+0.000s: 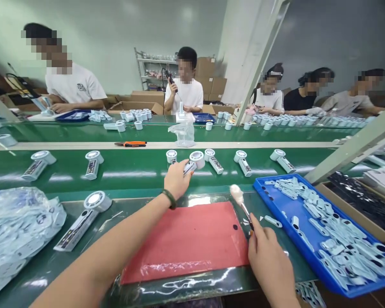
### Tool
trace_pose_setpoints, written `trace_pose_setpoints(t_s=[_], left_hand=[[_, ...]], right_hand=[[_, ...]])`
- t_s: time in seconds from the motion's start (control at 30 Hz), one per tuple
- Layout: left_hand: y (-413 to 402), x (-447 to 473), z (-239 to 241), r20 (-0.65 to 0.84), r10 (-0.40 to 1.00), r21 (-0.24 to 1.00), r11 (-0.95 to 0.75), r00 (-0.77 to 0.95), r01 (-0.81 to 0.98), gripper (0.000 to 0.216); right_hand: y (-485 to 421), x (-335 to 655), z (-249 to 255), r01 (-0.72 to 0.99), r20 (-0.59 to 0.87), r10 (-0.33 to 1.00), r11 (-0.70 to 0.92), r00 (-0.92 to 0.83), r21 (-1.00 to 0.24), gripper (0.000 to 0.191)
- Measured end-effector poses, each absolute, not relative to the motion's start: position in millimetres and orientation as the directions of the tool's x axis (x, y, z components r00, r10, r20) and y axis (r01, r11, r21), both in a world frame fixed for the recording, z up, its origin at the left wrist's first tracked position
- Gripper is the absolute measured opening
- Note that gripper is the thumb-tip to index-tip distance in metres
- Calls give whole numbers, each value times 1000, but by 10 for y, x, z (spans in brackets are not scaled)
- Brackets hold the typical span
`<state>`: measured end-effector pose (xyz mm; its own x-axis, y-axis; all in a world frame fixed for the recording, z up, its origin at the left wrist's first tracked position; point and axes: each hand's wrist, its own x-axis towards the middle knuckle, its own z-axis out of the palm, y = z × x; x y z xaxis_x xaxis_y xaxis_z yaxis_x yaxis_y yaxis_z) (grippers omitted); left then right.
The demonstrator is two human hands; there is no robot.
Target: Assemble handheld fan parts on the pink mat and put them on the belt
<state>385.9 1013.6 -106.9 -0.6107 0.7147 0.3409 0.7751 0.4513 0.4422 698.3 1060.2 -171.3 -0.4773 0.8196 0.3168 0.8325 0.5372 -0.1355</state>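
Observation:
My left hand (177,177) reaches out over the green conveyor belt, its fingers closed on a pale blue handheld fan (197,159) with a round head and an exposed circuit strip along its handle. My right hand (269,256) grips a thin stick with a white fluffy tip (237,193), held up above the right edge of a red mat (192,239). Beside that hand lies a small pale blue handle cover (273,221). Another fan (83,220) rests on the bench left of the mat, its handle's inside showing.
More fans stand along the belt (137,167). A blue tray (288,226) of handle covers sits at the right, a plastic bag (19,235) of pale blue parts at the left. Orange-handled pliers (131,144) lie beyond the belt. Several people work across from me.

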Motion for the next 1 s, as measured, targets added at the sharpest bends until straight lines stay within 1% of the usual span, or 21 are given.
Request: trace_pose_setpoints(t_s=[0.1, 0.2, 0.27, 0.33, 0.4, 0.43, 0.53, 0.6, 0.67, 0.73, 0.77, 0.8, 0.87, 0.93, 1.0], left_hand=[[10719, 3779, -1057, 296, 692, 411, 530, -658, 742, 43], [11093, 3698, -1138, 204, 692, 364, 604, -693, 709, 48], [11206, 3649, -1189, 134, 740, 315, 599, -659, 736, 52], [11237, 3598, -1190, 101, 799, 251, 556, -593, 792, 57], [11247, 3553, -1129, 121, 857, 167, 480, -501, 861, 59], [11268, 3539, -1082, 140, 889, 117, 422, -436, 899, 58], [11482, 3556, -951, 143, 979, -28, 147, -142, 989, 53], [11756, 3605, -925, 92, 995, -97, -32, 41, 995, 52], [12075, 3653, -950, 30, 989, -145, -141, 147, 979, 44], [12346, 3680, -974, -22, 979, -183, -206, 205, 961, 31], [12434, 3687, -965, -41, 973, -197, -229, 225, 953, 25], [12473, 3690, -931, -54, 967, -213, -254, 248, 943, 21], [12375, 3705, -792, -45, 949, -264, -314, 313, 912, 16], [12027, 3757, -595, 1, 914, -324, -384, 406, 865, 18], [11478, 3870, -425, 59, 870, -362, -438, 490, 823, 26]], right_hand=[[10595, 6894, -1753, 826, 312, 808, 553, -501, -105, 41], [10593, 6858, -1826, 825, 338, 792, 560, -508, -75, 38], [10614, 6856, -1867, 818, 370, 771, 573, -519, -46, 38], [10643, 6864, -1885, 792, 392, 734, 610, -554, -23, 38], [10662, 6884, -1879, 753, 407, 702, 656, -585, -49, 37], [10666, 6904, -1869, 731, 419, 691, 676, -589, -89, 35], [10690, 7022, -1810, 680, 483, 689, 696, -541, -231, 33], [10757, 7151, -1749, 705, 543, 705, 658, -456, -264, 32], [10883, 7284, -1668, 803, 591, 724, 560, -355, -203, 30], [11057, 7370, -1575, 893, 591, 739, 445, -324, -67, 27], [11152, 7382, -1527, 908, 564, 748, 418, -351, 10, 26], [11246, 7373, -1481, 903, 520, 755, 423, -400, 79, 27], [11407, 7309, -1403, 851, 405, 752, 497, -520, 170, 26], [11508, 7237, -1350, 795, 299, 736, 569, -607, 211, 19], [11536, 7205, -1321, 766, 259, 721, 609, -643, 206, 14]])
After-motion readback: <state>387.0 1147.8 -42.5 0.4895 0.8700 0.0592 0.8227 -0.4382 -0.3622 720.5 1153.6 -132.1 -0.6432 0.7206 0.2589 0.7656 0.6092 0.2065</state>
